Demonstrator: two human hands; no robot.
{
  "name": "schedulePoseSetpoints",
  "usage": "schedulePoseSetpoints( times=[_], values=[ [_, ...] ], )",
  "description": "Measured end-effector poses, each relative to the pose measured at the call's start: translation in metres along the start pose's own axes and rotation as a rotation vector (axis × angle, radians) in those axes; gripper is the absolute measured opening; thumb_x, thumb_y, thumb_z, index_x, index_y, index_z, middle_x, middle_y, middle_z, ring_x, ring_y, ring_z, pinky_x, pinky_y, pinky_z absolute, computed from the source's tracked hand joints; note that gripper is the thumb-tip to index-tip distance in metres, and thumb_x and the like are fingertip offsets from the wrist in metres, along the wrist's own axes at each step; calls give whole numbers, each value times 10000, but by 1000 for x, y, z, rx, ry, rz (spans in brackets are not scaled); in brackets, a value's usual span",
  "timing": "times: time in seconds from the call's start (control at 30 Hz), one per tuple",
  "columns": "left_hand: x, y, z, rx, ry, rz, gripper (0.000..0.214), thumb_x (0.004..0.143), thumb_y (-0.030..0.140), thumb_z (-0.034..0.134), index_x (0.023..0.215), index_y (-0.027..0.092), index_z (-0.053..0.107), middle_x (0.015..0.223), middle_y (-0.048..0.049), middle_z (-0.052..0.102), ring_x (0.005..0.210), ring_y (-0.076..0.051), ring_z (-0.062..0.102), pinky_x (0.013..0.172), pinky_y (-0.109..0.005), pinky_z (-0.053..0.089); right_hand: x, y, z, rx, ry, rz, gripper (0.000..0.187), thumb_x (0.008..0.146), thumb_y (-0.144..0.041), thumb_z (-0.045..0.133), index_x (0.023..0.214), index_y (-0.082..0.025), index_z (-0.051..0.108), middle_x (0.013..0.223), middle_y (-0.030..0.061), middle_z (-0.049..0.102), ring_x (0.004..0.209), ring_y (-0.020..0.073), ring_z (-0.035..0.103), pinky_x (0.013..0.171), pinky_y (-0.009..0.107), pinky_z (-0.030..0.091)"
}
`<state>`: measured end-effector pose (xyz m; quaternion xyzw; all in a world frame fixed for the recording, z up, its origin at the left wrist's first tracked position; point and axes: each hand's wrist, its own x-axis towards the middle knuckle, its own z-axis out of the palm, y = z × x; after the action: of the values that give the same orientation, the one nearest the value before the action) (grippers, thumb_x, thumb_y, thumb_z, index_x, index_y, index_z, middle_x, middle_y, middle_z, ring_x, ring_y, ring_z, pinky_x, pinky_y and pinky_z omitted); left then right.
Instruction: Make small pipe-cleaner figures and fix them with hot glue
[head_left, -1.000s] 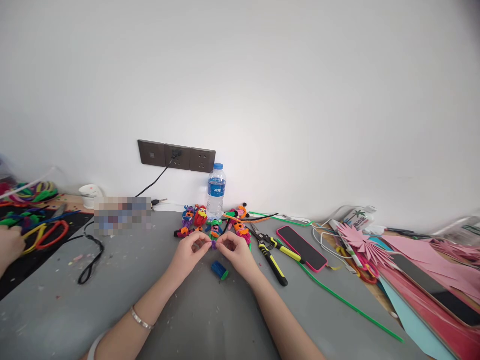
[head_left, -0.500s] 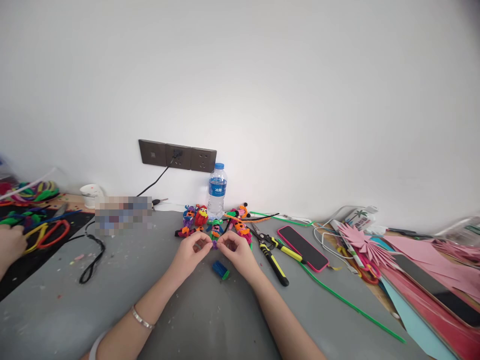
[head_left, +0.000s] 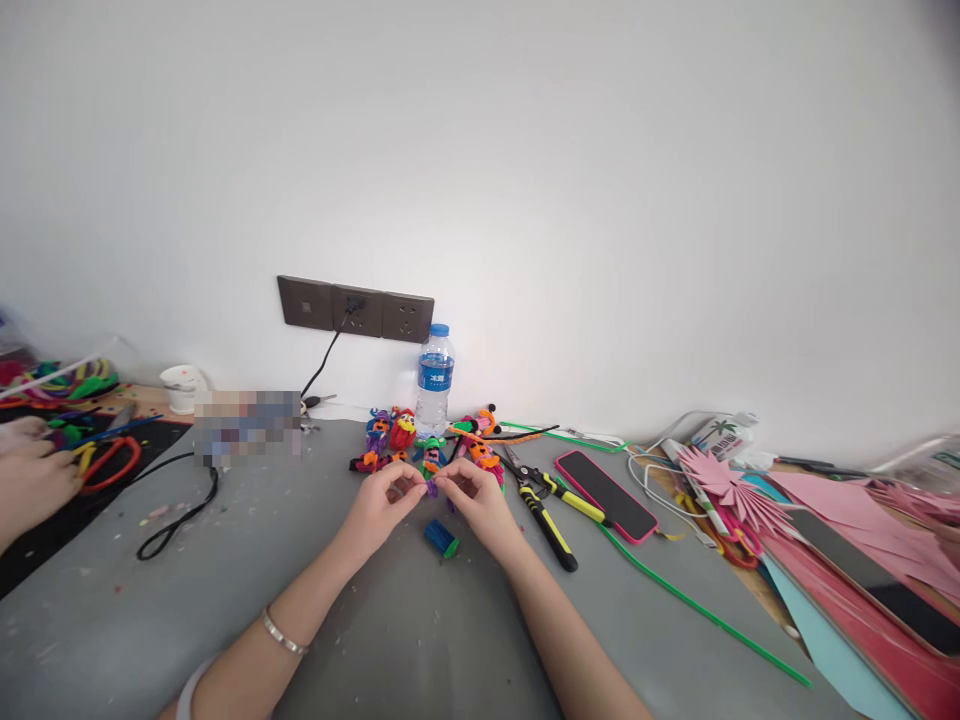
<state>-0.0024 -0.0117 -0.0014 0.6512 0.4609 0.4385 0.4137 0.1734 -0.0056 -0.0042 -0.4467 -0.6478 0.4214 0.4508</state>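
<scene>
Fingertips of my left hand and my right hand are pinched close together over the grey mat. Between them shows a small purple piece of pipe cleaner, both hands gripping it; part of it is hidden by the fingers. Just beyond stand and lie several colourful pipe-cleaner figures, among them a green-and-blue one, an orange one and a red one. On the mat below my hands lies a short blue bundle with a green end.
A water bottle stands against the wall. To the right lie yellow-black pliers, a pink-cased phone, a green pipe cleaner and pink paper. At left, another person's hand is near orange-handled scissors.
My hands stay nearly in place, with slightly more of the purple piece showing. The other person's hand at left moved right, over the scissors; the black cable shifted left.
</scene>
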Motion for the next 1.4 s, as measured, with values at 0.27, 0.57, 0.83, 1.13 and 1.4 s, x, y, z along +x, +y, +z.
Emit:
schedulePoseSetpoints(
  times=[0.27, 0.57, 0.83, 1.13, 1.4],
  values=[
    [0, -1, 1, 11, -5, 13, 177, 782, 348, 598, 740, 176, 610, 727, -22, 622, 656, -154, 558, 555, -230, 422, -2, -5, 0, -16, -37, 29, 244, 813, -413, 589, 739, -181, 566, 670, -12, 509, 582, 119, 412, 543, 244, 325],
    [1, -1, -1, -2, -18, -26, 246, 766, 415, 614, 727, 172, 614, 546, 57, 402, 511, -105, 383, 497, -220, 327, -2, -3, 0, -10, -23, 0, 266, 842, -435, 566, 760, -182, 575, 678, -10, 517, 585, 124, 430, 560, 248, 352],
    [1, 0, -3, -193, 34, -162, 326, 737, 495, 649, 743, 172, 602, 512, 100, 215, 443, -70, 212, 435, -210, 204, 1, -1, -5, 45, 56, 18, 391, 845, -565, 503, 757, -190, 572, 723, 31, 571, 619, 158, 496, 587, 269, 407],
    [4, -4, -1, -303, 51, -205, 397, 667, 546, 698, 733, 168, 597, 486, 115, 193, 427, -57, 191, 436, -205, 175, 2, 4, -13, -36, 135, 20, 422, 877, -563, 452, 723, -185, 559, 609, -11, 435, 540, 131, 397, 506, 251, 313],
    [8, -11, 1, -301, 70, -207, 422, 656, 559, 703, 733, 158, 594, 475, 120, 215, 427, -52, 170, 431, -198, 153, -1, -6, -9, -25, 183, -69, 392, 912, -491, 444, 718, -166, 547, 582, -37, 385, 523, 108, 342, 486, 228, 278]
  ],
)
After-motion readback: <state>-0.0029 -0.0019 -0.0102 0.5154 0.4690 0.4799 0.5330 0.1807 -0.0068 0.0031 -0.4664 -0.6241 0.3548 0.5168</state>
